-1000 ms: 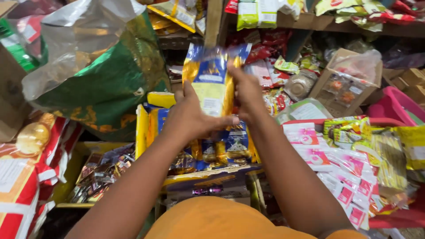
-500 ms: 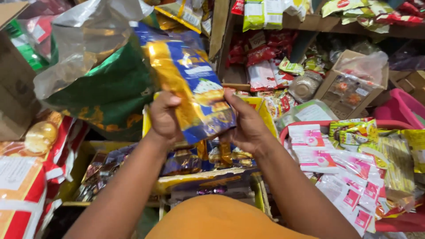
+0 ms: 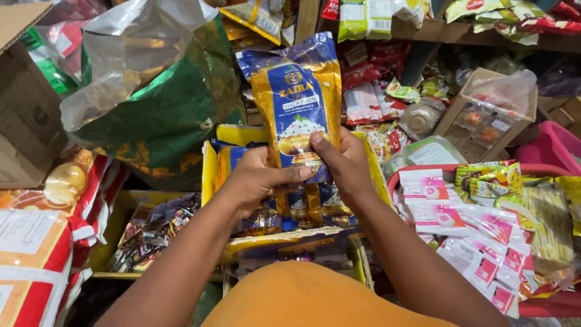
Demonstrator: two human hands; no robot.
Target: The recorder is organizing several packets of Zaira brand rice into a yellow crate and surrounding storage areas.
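Observation:
A blue and gold rice packet [image 3: 296, 103] stands upright in front of me, its printed face toward the camera. My left hand [image 3: 257, 181] grips its lower left edge, fingers across the bottom. My right hand [image 3: 345, 166] holds the lower right side with the thumb on the front. Below the hands sits a yellow carton [image 3: 213, 163] with several similar blue and gold packets [image 3: 315, 203] stacked inside.
A big green and silver sack [image 3: 157, 103] leans at upper left beside a cardboard box [image 3: 24, 109]. Red and white sacks [image 3: 36, 260] lie at lower left. A red tray [image 3: 544, 303] of pink sachets [image 3: 478, 236] is at right. Crowded shelves of snacks [image 3: 387, 24] fill the back.
The packet was tilted and turned in my hands half a second ago; now it is upright with its front facing me, and both hands have shifted to its lower edge.

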